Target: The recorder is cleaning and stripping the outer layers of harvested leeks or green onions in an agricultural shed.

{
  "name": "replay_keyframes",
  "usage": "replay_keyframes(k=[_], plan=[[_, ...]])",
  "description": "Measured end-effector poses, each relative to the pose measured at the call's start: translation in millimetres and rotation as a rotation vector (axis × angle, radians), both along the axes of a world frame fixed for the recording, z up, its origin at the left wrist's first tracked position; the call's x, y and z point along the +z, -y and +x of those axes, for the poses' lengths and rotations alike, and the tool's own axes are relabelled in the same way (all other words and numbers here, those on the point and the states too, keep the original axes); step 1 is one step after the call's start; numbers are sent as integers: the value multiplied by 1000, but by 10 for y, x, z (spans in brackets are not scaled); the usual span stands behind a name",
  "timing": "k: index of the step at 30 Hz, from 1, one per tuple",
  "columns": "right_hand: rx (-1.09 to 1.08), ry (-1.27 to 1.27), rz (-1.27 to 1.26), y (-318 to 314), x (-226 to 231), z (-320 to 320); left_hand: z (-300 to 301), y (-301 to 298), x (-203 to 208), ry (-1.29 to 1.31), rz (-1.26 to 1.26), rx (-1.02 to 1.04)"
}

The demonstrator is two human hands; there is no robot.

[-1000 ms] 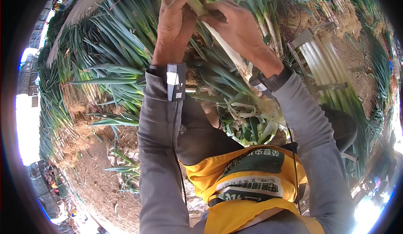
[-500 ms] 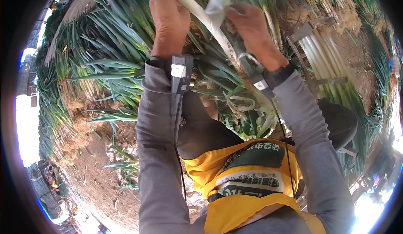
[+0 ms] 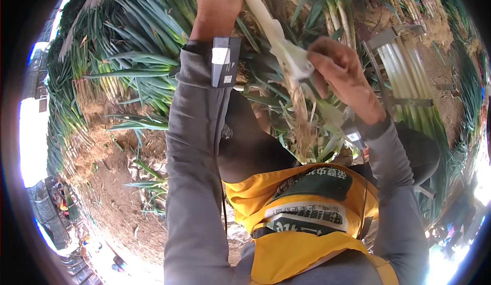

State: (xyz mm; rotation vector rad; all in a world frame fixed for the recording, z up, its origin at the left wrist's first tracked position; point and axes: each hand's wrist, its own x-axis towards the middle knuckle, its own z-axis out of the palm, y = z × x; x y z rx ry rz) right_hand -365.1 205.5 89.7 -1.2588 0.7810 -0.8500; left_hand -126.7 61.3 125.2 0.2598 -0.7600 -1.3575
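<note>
Leek (image 3: 260, 13) slants down between my hands, roots (image 3: 304, 136) lowermost. My left hand's (image 3: 218, 1) grip is closed round its upper part; my right hand (image 3: 341, 74) seems pinched on loose outer skin (image 3: 292, 57), though blur leaves that uncertain. Risk: an uneven tug could tear the thin skin short; slack left hold, leek twists

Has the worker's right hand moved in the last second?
Yes. The right hand has shifted rightward and down the picture: closer to the metal rack's upper bar, and now lower than that bar.
</note>
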Motion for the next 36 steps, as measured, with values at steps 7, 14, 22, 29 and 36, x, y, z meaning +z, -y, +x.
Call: replay_keyframes(k=[7, 14, 22, 29, 36], plan=[[193, -519, -164, -527, -616, -381, 207, -52, 86, 148, 206, 191], [360, -1124, -409, -816, -1477, -641, 275, 88, 58, 74, 40, 346], [-325, -580, -877, 144, -532, 256, 288, 97, -36, 62, 18, 355], [-266, -296, -1047, 75, -574, 260, 401, 125, 1, 21, 74, 457], [105, -149, -292, 83, -438, 224, 1073, 370, -289, -9, -12, 171]])
